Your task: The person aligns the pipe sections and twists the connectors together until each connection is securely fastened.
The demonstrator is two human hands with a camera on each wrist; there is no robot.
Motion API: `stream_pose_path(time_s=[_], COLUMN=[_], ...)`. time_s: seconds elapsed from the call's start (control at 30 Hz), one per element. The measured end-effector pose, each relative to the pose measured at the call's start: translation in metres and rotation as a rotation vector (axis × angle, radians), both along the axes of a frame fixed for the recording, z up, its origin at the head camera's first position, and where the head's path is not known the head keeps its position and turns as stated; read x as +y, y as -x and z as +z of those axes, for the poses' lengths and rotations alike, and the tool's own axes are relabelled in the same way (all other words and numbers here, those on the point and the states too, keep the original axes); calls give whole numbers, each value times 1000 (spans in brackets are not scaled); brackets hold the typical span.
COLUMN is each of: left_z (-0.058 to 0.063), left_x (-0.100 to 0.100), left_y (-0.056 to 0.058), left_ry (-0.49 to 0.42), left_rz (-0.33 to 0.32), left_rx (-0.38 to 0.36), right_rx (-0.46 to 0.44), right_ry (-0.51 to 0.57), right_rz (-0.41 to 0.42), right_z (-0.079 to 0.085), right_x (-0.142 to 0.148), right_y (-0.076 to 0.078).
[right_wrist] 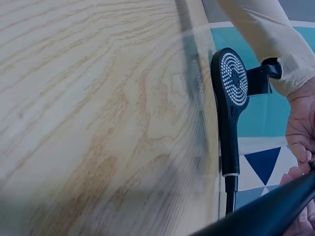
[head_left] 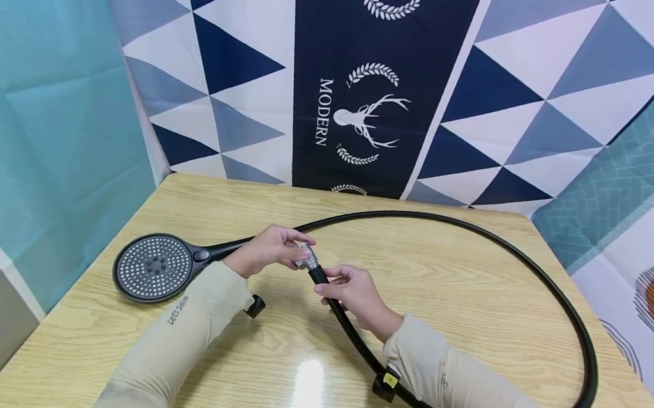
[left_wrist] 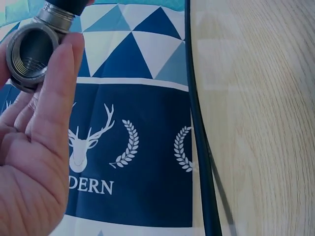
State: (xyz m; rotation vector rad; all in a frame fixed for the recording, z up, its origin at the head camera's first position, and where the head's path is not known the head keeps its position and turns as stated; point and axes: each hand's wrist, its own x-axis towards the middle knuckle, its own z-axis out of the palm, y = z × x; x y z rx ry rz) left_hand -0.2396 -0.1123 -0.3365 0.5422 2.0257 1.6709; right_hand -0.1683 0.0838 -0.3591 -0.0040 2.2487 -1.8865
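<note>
Pinched between the thumb and fingers of my left hand (head_left: 271, 249) is a silver metal hose fitting (head_left: 307, 257). Its round, internally threaded mouth faces the camera in the left wrist view, where the fitting's neck (left_wrist: 54, 20) meets a black sleeve. My right hand (head_left: 359, 296) grips the black hose (head_left: 458, 221) just below that fitting, thumb on top and fingers beneath. From there the hose loops around the right and back of the table to the black hand shower (head_left: 155, 267), which lies at the left, spray face up. Its handle is partly hidden behind my left hand.
The light wooden table (head_left: 448, 271) carries the hand shower and the wide hose loop. Patterned cloth (head_left: 246, 63) hangs behind it, teal cloth (head_left: 41, 98) at the left. Black camera mounts sit under both wrists, the right mount (head_left: 385, 386) overlapping the hose.
</note>
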Motion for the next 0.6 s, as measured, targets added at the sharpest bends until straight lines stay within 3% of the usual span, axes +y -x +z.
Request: stream_pose_path(time_s=[0.33,0.6], left_z=[-2,-2], left_x=[4,5], left_y=[2,3], left_ry=[56,59], left_rz=[93,99], left_rx=[-56,-52], right_rx=[-49,-83], right_ry=[30,47], right_rz=[-34,-60], right_z=[-7,-12], right_x=[1,2], right_y=[-2,-3])
